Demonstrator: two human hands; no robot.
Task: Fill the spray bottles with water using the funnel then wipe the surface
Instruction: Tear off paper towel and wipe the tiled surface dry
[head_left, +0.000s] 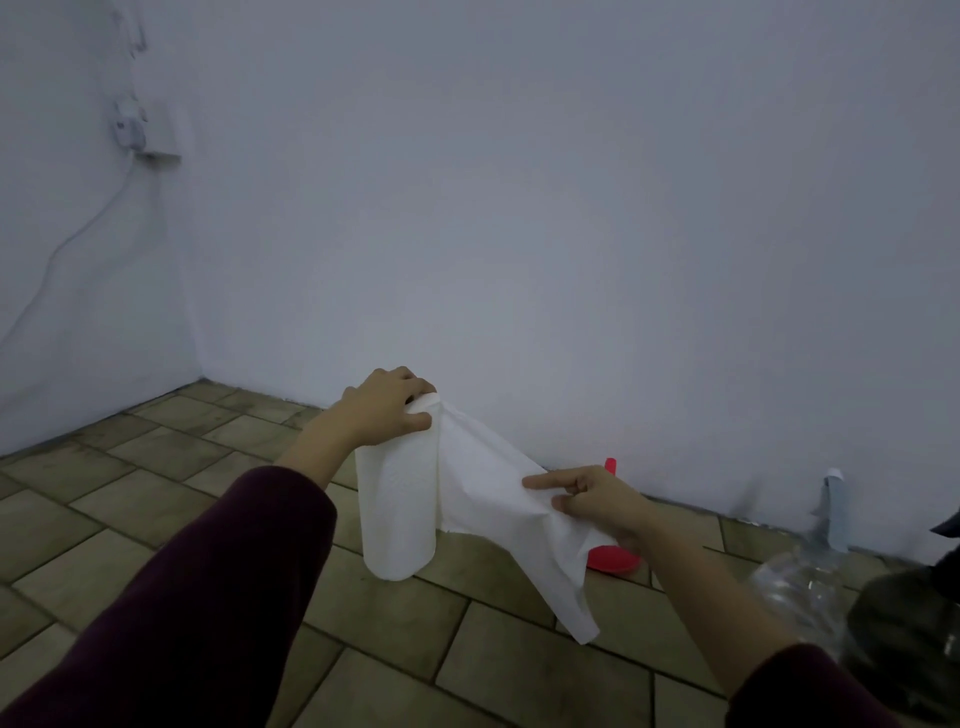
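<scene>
Head view, upright white paper towel roll (398, 512) at centre on tiled floor (156, 499), left hand (387, 410) gripping its top, right hand (589, 496) pinching the unrolled white sheet (498, 483) at 3 o'clock, red plastic funnel (613, 558) behind it, clear plastic bottle (800, 587) at 4 o'clock.

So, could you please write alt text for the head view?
The left hand grips the top of an upright paper towel roll on a tiled surface while the right hand pinches a sheet pulled from it; a red object sits behind.
</scene>
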